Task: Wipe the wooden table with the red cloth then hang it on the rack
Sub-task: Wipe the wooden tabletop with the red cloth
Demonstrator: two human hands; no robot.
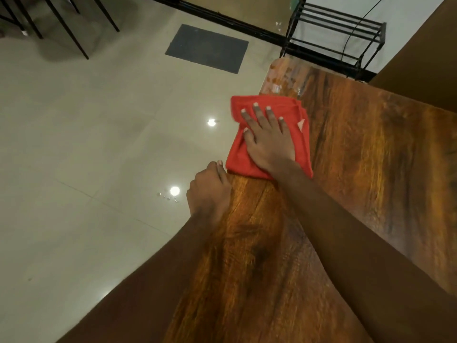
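The folded red cloth [284, 107] lies at the left edge of the wooden table [358, 157], partly hanging past that edge. My right hand [268, 139] presses flat on top of the cloth with fingers spread. My left hand [210, 191] grips the table's left edge just behind the cloth, fingers curled over the rim. A black metal rack [338, 38] with horizontal bars stands on the floor beyond the table's far end.
Glossy beige floor tiles spread to the left, with a dark mat [206, 48] on them. Black chair legs [74, 26] stand at the top left. A brown panel [425, 53] rises at the right behind the table.
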